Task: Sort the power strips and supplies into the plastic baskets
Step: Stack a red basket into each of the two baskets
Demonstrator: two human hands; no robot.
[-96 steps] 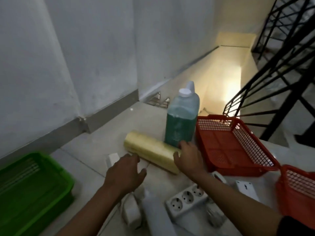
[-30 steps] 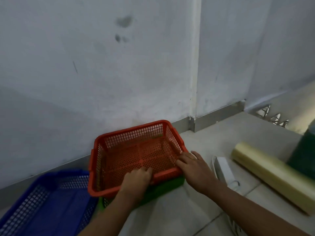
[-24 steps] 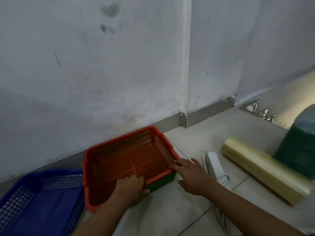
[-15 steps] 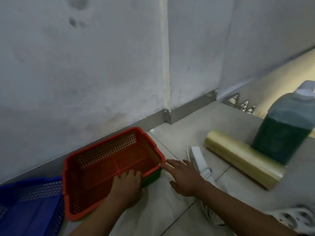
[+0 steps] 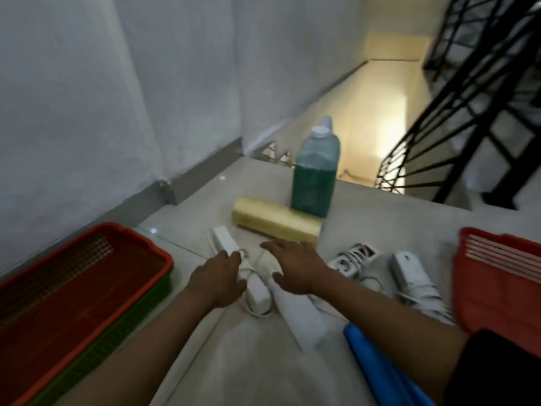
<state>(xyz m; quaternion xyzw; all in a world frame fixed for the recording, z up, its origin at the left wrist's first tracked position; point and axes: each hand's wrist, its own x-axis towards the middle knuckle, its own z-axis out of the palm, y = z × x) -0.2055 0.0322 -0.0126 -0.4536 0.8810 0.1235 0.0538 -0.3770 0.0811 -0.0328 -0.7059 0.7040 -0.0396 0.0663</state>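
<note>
The left hand (image 5: 218,276) is laid, grip released, on a white power strip (image 5: 225,241) on the floor, while the right hand (image 5: 292,266) is spread flat, grasping nothing, just before the yellow roll (image 5: 275,224).

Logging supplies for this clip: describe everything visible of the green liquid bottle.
The green liquid bottle stands upright on the pale tiled floor, near the edge where the stairs drop away. It looks like translucent plastic, squarish with sloped shoulders, closed by a white cap beside what seems a moulded handle. Dark green liquid fills roughly the lower two thirds. The yellowish roll lies against its base. No hand touches it.
</note>
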